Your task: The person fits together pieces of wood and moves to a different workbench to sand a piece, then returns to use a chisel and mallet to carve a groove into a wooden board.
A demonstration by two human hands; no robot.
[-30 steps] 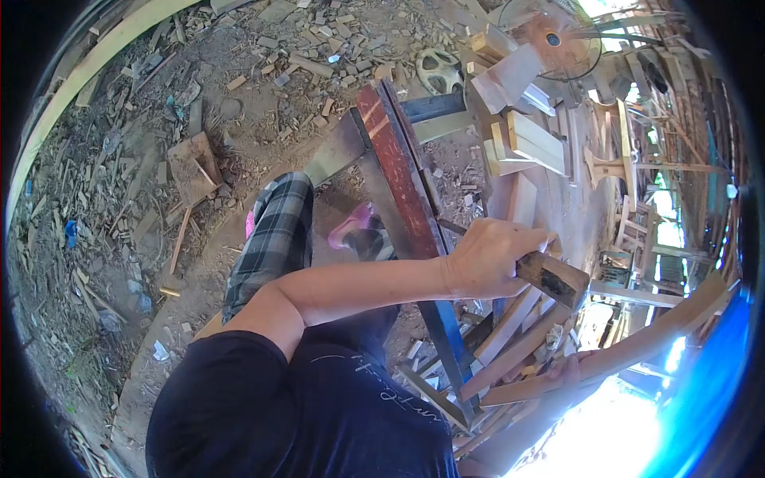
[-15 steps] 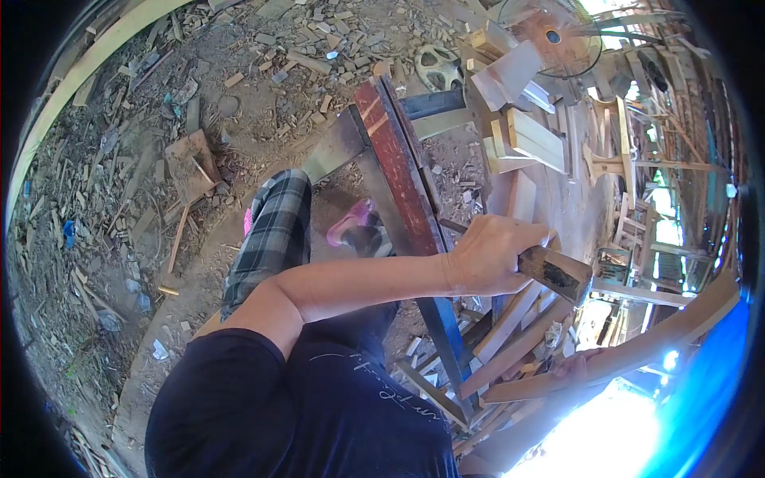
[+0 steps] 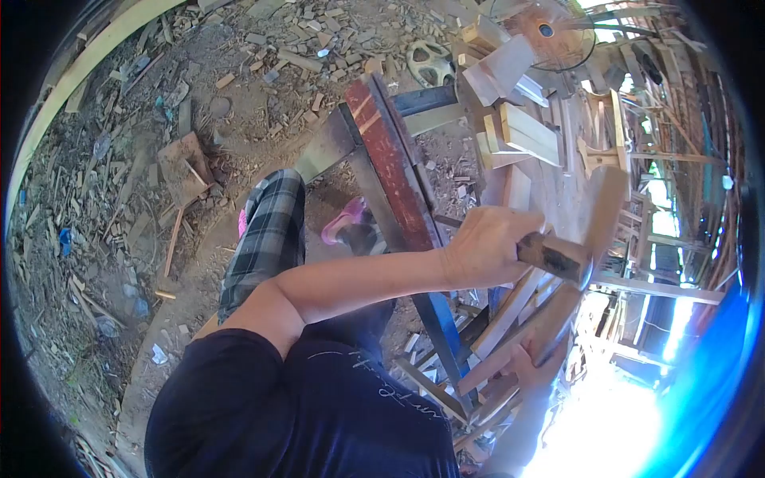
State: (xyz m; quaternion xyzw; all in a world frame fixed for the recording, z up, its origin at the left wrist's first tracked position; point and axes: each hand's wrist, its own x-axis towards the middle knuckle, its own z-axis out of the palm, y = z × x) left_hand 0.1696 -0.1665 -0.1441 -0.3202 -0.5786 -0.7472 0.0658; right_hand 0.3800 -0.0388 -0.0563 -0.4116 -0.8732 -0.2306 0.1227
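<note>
My left hand (image 3: 486, 248) is wrapped around a chisel (image 3: 554, 259) whose thick, worn handle sticks out to the right. Its thin dark blade comes out on the other side, the tip close by the edge of a long narrow red and dark beam (image 3: 390, 159). My right hand (image 3: 535, 368), at lower right, grips a wooden club (image 3: 603, 211), blurred by motion. The club overlaps the butt end of the chisel handle in this view. My left forearm reaches across above my lap.
Wood offcuts and shavings litter the ground (image 3: 119, 183) on the left. Boards (image 3: 530, 135) and a fan (image 3: 546, 32) stand at upper right. Several timber lengths (image 3: 506, 315) lie beneath my right hand. Bright light glares at lower right.
My right hand has swung the wooden club up and inward, from apart at lower right to the chisel's handle end. My left hand keeps its hold on the chisel almost unmoved.
</note>
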